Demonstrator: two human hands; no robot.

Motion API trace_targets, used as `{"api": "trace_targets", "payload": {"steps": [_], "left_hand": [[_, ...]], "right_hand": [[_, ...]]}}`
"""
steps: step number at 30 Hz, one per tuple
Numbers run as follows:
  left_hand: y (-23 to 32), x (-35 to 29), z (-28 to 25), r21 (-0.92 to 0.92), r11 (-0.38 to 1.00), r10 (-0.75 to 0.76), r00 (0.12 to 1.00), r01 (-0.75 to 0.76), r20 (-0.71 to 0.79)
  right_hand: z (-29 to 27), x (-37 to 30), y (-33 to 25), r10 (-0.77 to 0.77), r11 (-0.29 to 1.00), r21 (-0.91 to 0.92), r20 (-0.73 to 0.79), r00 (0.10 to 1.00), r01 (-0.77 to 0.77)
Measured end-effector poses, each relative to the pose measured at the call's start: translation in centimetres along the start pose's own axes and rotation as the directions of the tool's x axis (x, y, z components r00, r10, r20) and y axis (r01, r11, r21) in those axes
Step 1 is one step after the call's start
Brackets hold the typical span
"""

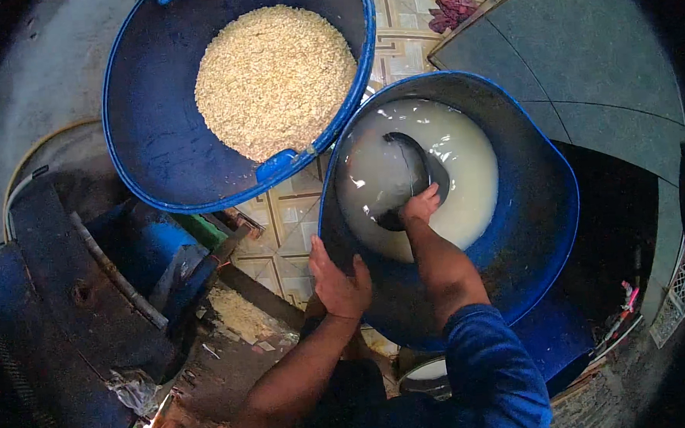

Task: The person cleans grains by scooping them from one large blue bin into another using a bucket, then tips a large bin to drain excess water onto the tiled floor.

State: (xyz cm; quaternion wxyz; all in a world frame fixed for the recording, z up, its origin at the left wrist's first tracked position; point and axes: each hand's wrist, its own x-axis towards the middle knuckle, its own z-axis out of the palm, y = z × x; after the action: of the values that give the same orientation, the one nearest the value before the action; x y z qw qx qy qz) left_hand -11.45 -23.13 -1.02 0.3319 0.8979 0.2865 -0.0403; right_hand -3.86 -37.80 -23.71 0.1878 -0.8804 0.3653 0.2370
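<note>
A large blue barrel (530,165) stands before me with cloudy whitish liquid (471,157) inside. My right hand (421,204) reaches into it and grips the near right rim of a dark round bowl (438,175). The bowl is partly sunk, and the same cloudy liquid covers its inside. Against the left outer edge of the barrel is my left hand (340,286), fingers stretched and thumb apart, holding nothing. Farther left, a second blue barrel (152,123) is tilted towards me, with a heap of pale, wet-looking grains (277,82) in it.
Dark machinery with a worn cover (75,290) stands at the left, with pale spilled bits (243,316) beside it. A container with white contents (428,371) sits below the barrel. Patterned tiles (292,216) cover the floor; a dark red cloth (452,7) lies at the back.
</note>
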Motion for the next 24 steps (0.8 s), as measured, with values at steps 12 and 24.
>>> {"api": "trace_targets", "payload": {"steps": [12, 24], "left_hand": [[0.6, 0.2, -0.6, -0.029, 0.997, -0.074, 0.996, 0.076, 0.054], [0.5, 0.2, -0.2, -0.017, 0.989, 0.140, 0.978, -0.144, -0.154]], "right_hand": [[-1.9, -2.9, 0.5, -0.185, 0.971, 0.198, 0.258, 0.948, 0.136], [-14.8, -7.3, 4.1, -0.376, 0.910, 0.311, 0.336, 0.863, 0.275]]}}
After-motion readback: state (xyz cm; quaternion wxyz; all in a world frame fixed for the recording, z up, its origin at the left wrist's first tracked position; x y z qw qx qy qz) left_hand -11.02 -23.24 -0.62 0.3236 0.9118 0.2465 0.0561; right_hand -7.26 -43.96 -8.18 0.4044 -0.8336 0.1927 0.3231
